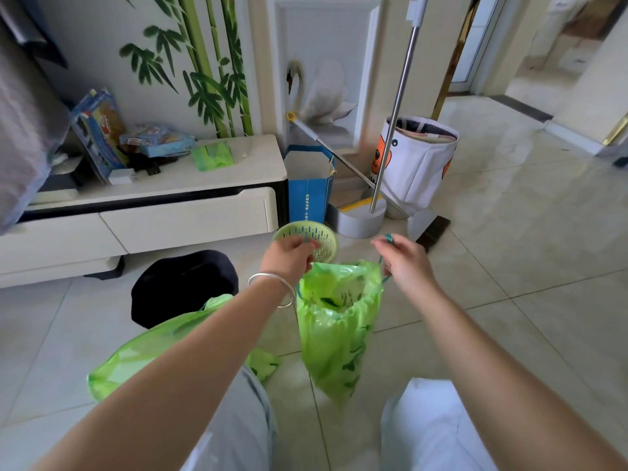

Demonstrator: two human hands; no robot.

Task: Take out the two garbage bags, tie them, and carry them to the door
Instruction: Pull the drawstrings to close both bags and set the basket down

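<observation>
Centre frame: bag (334, 321) hangs off the floor by its drawstring. Left hand (289, 256) and right hand (406, 260) each pinch a string end. Second bag (142, 355) lies lower left. Risk: uneven pull may snap the string or leave the mouth open.

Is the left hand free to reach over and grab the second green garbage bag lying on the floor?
Probably not yet. The left hand is pinching a drawstring of the hanging garbage bag. The other green bag lies below the left forearm, unblocked, so it would need to let go first.
</observation>
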